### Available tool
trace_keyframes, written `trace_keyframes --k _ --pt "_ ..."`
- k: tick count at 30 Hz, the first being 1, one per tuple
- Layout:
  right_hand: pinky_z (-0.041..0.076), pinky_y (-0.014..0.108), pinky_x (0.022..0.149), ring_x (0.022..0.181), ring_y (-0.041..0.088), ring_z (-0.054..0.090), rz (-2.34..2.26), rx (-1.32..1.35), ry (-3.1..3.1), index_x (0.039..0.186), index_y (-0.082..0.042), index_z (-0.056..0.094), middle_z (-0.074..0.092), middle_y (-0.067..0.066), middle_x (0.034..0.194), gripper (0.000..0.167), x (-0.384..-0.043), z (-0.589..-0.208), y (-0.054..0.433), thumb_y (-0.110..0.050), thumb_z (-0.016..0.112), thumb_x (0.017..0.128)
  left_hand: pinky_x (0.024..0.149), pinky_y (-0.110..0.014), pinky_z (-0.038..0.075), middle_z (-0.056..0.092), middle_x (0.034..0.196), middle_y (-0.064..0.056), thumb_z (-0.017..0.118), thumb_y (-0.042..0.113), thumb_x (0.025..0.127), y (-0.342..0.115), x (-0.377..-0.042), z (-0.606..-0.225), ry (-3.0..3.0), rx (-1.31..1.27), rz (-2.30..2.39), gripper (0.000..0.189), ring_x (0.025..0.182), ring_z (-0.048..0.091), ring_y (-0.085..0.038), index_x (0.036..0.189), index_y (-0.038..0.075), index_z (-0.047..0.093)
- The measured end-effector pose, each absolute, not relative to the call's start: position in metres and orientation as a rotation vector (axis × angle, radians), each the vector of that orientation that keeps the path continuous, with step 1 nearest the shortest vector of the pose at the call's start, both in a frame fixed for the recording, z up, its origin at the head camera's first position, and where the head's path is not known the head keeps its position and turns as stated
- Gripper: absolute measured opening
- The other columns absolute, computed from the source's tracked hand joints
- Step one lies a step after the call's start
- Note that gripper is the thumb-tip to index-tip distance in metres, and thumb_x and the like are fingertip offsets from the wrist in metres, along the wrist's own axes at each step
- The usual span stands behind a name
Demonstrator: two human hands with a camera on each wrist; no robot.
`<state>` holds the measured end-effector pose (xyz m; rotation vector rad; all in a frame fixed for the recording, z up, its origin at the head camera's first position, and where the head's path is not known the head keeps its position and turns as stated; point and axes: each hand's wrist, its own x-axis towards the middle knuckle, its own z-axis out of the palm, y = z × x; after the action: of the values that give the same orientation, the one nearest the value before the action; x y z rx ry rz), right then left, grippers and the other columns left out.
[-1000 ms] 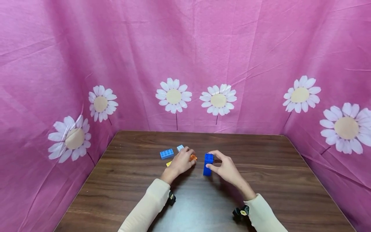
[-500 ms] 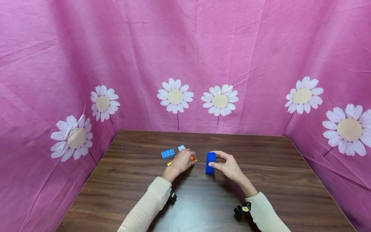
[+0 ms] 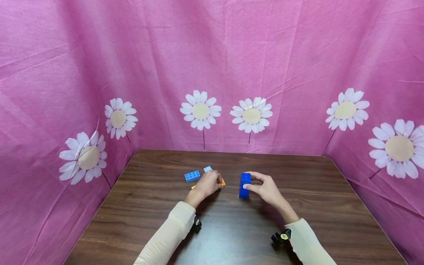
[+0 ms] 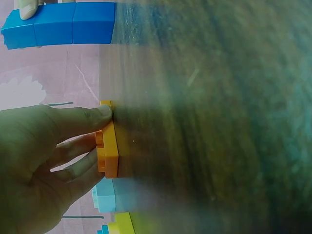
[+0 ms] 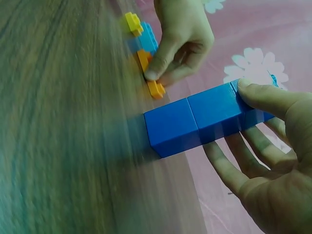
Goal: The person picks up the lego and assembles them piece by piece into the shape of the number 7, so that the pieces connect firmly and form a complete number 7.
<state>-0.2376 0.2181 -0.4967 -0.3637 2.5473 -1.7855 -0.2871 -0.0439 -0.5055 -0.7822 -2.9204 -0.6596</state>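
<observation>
Three dark blue toy bricks are joined in an upright stack (image 3: 244, 190) on the table, right of centre. My right hand (image 3: 269, 190) holds this stack, its thumb (image 5: 261, 95) on the near face and the fingers behind. Left of it, my left hand (image 3: 207, 185) pinches a flat orange toy brick (image 4: 111, 151) with a stepped, studded top; thumb and fingers lie along its sides, low at the tabletop. In the head view that hand hides most of the orange brick.
A blue studded brick (image 3: 192, 176) lies left of my left hand, with a pale blue brick (image 3: 207, 169) behind it. A yellow brick (image 3: 193, 187) peeks out beside the left wrist. Pink flowered cloth (image 3: 291, 73) surrounds the brown wooden table (image 3: 318, 198) at its back and sides.
My right hand has shifted the blue stack a little to the right, away from the left hand. The left hand stays at the orange brick, its fingers drawn in closer.
</observation>
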Motion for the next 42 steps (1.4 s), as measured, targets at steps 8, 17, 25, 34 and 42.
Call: trace_keyframes --k 8,17,25,34,42 --pt "0.060 0.022 0.086 0.112 0.034 0.074 -1.781 -0.340 2.550 0.141 -0.004 0.067 0.071 0.026 0.132 0.054 -0.241 -0.500 0.224 -0.015 0.085 0.092 0.091 -0.036 0.059 0.073 0.106 -0.005 0.087 0.012 0.088 -0.047 -0.286 -0.505 -2.941 -0.792 -0.704 0.016 0.098 0.070 -0.021 0.100 0.008 0.078" --pt "0.059 0.020 0.086 0.113 0.032 0.075 -1.730 -0.300 2.582 0.142 -0.005 0.067 0.069 0.024 0.139 0.054 -0.243 -0.502 0.226 -0.018 0.085 0.092 0.091 -0.036 0.060 0.073 0.108 -0.005 0.085 0.010 0.088 -0.047 -0.286 -0.507 -2.932 -0.791 -0.710 0.016 0.099 0.070 -0.021 0.102 0.008 0.078" --pt "0.063 0.031 0.089 0.116 0.040 0.073 -1.757 -0.286 2.555 0.142 -0.002 0.066 0.070 0.025 0.135 0.054 -0.243 -0.503 0.224 -0.018 0.084 0.093 0.089 -0.034 0.059 0.074 0.110 -0.007 0.083 0.012 0.091 -0.049 -0.286 -0.504 -2.941 -0.790 -0.737 0.015 0.098 0.070 -0.020 0.105 0.008 0.078" --pt "0.059 0.020 0.086 0.115 0.038 0.074 -1.744 -0.293 2.576 0.142 -0.004 0.067 0.072 0.023 0.133 0.054 -0.244 -0.504 0.225 -0.020 0.084 0.093 0.087 -0.033 0.058 0.070 0.112 -0.005 0.078 0.013 0.093 -0.050 -0.288 -0.492 -2.916 -0.836 -0.816 0.018 0.094 0.066 -0.017 0.110 0.009 0.074" --pt "0.059 0.020 0.086 0.115 0.036 0.074 -1.752 -0.290 2.575 0.141 -0.005 0.067 0.071 0.023 0.135 0.054 -0.245 -0.505 0.226 -0.021 0.085 0.093 0.091 -0.034 0.059 0.069 0.114 -0.003 0.078 0.015 0.093 -0.046 -0.285 -0.470 -2.850 -0.887 -0.868 0.022 0.098 0.067 -0.017 0.114 0.010 0.073"
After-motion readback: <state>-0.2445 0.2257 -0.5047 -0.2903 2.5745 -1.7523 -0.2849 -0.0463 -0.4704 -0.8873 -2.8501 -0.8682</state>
